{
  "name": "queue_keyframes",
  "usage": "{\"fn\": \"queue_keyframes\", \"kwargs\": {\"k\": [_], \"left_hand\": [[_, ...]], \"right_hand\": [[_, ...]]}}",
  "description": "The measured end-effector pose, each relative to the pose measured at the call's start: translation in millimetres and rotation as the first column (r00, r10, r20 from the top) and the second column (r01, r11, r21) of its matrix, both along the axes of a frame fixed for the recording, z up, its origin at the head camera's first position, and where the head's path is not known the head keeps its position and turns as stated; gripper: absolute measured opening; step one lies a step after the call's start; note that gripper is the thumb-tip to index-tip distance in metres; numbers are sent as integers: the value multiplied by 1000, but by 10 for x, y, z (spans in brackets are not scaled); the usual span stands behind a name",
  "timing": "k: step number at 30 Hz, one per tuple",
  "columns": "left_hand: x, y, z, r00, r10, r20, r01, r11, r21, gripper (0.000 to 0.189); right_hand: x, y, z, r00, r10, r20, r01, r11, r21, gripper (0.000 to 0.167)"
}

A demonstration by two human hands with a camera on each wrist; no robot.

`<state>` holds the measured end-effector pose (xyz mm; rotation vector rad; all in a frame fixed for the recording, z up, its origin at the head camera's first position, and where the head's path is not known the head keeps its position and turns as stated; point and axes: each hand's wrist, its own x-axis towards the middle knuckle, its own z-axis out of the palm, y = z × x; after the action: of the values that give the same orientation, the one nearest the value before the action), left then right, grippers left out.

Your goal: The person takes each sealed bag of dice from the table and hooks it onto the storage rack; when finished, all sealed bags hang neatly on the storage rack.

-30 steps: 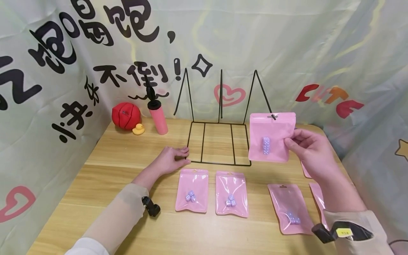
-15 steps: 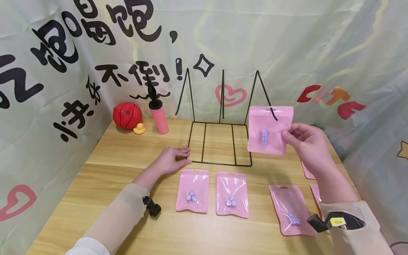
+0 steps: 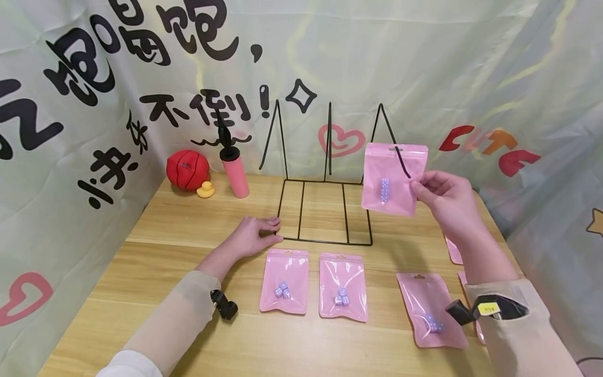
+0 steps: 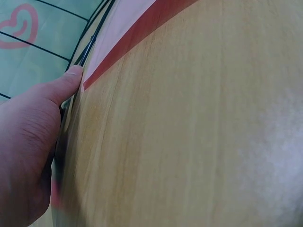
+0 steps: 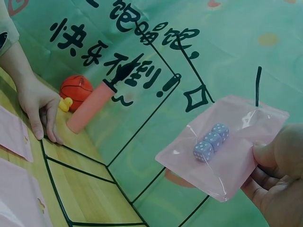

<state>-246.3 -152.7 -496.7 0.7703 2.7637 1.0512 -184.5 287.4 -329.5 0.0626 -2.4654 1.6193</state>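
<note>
My right hand (image 3: pixel 449 201) pinches the right edge of a pink zip bag (image 3: pixel 398 196) between thumb and fingers. Several stacked lilac dice (image 5: pixel 211 142) show through the bag. The right sloping rod of a black wire rack (image 3: pixel 325 242) passes through the bag's hanging hole, its tip in front of the bag. At the rack's front left corner, my left hand (image 3: pixel 253 235) holds the frame, with the thumb (image 4: pixel 71 82) on the wire in the left wrist view. The rack's middle rod (image 3: pixel 330 139) and left rod (image 3: pixel 267 139) carry nothing.
Two pink bags with dice, a left one (image 3: pixel 284 269) and a right one (image 3: pixel 343 272), lie before the rack. Another bag (image 3: pixel 431 309) and partly hidden ones lie at right. A red ball (image 3: pixel 187 170), yellow duck (image 3: pixel 205 190) and pink pump (image 3: pixel 236 178) stand back left.
My right hand has moved up and slightly left, sliding the bag higher along the right rod, so more of the rod's tip shows in front. The left hand stays at the rack corner.
</note>
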Motion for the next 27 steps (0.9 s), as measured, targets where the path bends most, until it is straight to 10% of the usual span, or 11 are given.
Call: {"fn": "queue_keyframes", "kwargs": {"k": [27], "left_hand": [[-13, -18, -24, 1000, -13, -13, 14, 1000, 16, 45]], "right_hand": [[-548, -41, -3, 1000, -19, 7, 19, 1000, -20, 28]]}}
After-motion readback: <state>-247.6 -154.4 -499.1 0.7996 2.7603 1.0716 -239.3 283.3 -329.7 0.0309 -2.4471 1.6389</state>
